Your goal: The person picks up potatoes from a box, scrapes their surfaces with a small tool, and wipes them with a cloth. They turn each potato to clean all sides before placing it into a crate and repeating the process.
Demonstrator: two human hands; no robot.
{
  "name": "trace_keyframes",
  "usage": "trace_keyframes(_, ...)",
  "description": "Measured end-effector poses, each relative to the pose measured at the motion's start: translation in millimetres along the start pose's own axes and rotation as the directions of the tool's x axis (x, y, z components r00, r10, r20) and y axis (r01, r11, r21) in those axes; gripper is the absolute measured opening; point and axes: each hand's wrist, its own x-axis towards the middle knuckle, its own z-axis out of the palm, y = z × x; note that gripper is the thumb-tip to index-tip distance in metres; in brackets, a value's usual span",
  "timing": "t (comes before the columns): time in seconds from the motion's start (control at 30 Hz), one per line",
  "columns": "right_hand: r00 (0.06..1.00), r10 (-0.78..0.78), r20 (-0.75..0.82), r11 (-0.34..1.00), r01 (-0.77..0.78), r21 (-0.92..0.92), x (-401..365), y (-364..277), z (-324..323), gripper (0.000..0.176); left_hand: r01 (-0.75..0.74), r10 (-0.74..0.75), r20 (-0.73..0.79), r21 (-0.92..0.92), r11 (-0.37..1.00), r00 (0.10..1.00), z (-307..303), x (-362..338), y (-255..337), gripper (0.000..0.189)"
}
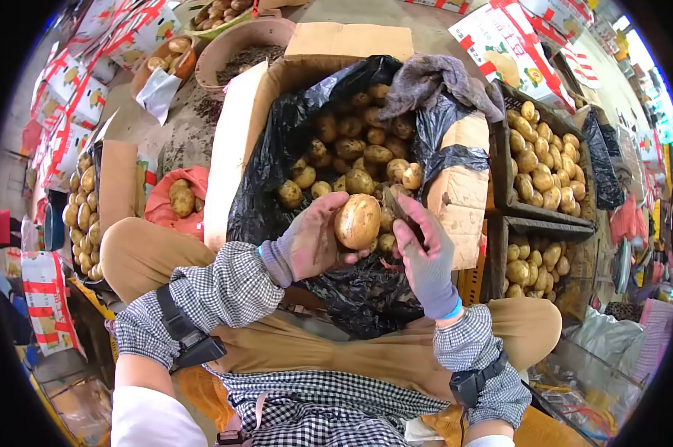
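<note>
Large potato (357,222): resting upright in the left hand (318,231), over the near side of the lined carton. The gloved left fingers are curling round its side and underneath, gripping it; the upper face is lying bare.

Right hand (426,261), also gloved: pinching a dark, flat tool (405,217) between thumb and fingers. The tool is pointing up and toward the potato, just beside it; I cannot tell whether they are touching, nor whether the edge is sharp.

Risk, my judgement: the potato is looking smooth and perhaps damp, so a loosening left grip could be letting it roll off into the heap. Should the tool skid on that rounded skin, the left fingers would be lying closest to its path.

Beneath, loose potatoes (350,148) are filling the black plastic liner (266,179); a drop could be bruising both. The liner is bunching at the carton's (236,149) near side, where slack folds could be snagging a wrist. A grey cloth (435,78) is draping over the far right corner and might be slipping in if knocked.

Farther right, dark crates (499,153) are holding more potatoes.
</note>
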Motion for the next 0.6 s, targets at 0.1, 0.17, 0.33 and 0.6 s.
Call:
trace_keyframes(0.1,0.998,0.003,0.058,1.000,-0.003,0.000,-0.9,3.1,1.3,0.031,-0.077,0.085,-0.125,0.065,0.995,0.988,27.7,-16.1,-3.3,0.047)
trace_keyframes(0.17,0.983,-0.172,0.063,0.959,0.182,-0.216,-1.4,10.1,0.5,0.031,-0.066,0.065,0.019,0.080,0.995,0.998,12.5,-13.7,-5.0,0.051)
trace_keyframes(0.33,0.991,-0.120,0.053,0.983,0.126,-0.134,-9.7,-3.3,2.6,0.034,-0.090,0.096,-0.085,0.071,0.993,0.992,26.4,-11.6,-0.3,0.052)
trace_keyframes(0.6,0.981,-0.183,0.063,0.957,0.193,-0.218,-10.3,-0.4,-0.8,0.031,-0.346,0.371,0.035,0.451,0.823,0.928,23.0,-3.6,-17.5,0.070)
